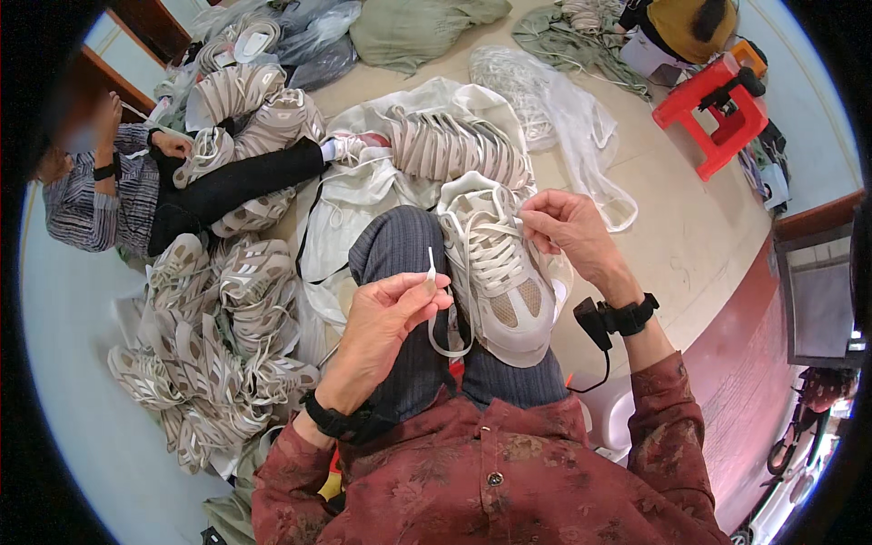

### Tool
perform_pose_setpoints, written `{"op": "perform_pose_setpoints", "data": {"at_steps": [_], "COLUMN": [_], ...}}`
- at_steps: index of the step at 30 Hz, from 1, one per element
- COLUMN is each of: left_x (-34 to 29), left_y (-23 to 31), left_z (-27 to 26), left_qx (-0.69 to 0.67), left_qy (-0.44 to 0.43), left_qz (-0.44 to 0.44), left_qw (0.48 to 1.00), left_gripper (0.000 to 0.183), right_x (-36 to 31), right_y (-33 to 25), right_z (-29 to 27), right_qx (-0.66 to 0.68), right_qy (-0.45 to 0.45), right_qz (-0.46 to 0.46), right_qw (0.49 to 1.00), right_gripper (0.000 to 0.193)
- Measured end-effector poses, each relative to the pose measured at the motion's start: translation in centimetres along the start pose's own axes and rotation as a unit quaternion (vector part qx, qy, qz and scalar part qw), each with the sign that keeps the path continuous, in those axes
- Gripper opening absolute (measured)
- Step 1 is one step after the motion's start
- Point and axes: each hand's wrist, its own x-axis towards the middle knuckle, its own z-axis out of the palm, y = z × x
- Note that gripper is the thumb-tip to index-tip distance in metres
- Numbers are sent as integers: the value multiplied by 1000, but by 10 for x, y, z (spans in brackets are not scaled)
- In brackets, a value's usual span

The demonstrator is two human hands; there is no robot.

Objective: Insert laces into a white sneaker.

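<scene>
A beige and white sneaker [510, 300] rests on my lap, toe toward me, with cream laces crossed over its tongue. My left hand [380, 320] is closed in a pinch on the tipped end of a white shoelace [431, 261]; the lace loops down beside the shoe's left side. At the upper right of the shoe, by the collar and top eyelets, my right hand [581, 238] has thumb and fingers pressed together. Whatever sits between those fingertips is too small to make out.
Piles of similar sneakers [259, 282] lie at the left, and a row of shoe uppers [454, 150] stands ahead on a white sack [345, 195]. Another person [118, 195] sits at the left handling a shoe. A red stool [713, 118] stands at the far right.
</scene>
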Motion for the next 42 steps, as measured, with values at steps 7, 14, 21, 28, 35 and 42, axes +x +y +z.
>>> {"op": "perform_pose_setpoints", "data": {"at_steps": [7, 14, 21, 28, 35, 42], "left_x": [17, 34, 46, 61, 67, 66], "left_y": [2, 6, 9, 4, 5, 9], "left_z": [0, -2, -4, -5, -3, 3], "left_qx": [97, 208, 268, 305, 314, 375], "left_qy": [43, 73, 97, 90, 73, 103], "left_qz": [60, 147, 155, 181, 176, 202], "left_qw": [993, 964, 946, 931, 930, 899], "left_gripper": [22, 25, 25, 25, 21, 21], "right_x": [3, 15, 28, 37, 35, 21], "right_y": [-16, -20, -27, -43, -36, -46], "right_z": [5, -2, 0, 13, 26, 31], "right_qx": [-143, -250, -335, -471, -505, -539], "right_qy": [17, -14, -15, -29, 10, 39], "right_qz": [-30, -67, -83, -174, -236, -310], "right_qw": [989, 966, 939, 864, 830, 782], "right_gripper": [14, 15, 17, 14, 14, 13]}}
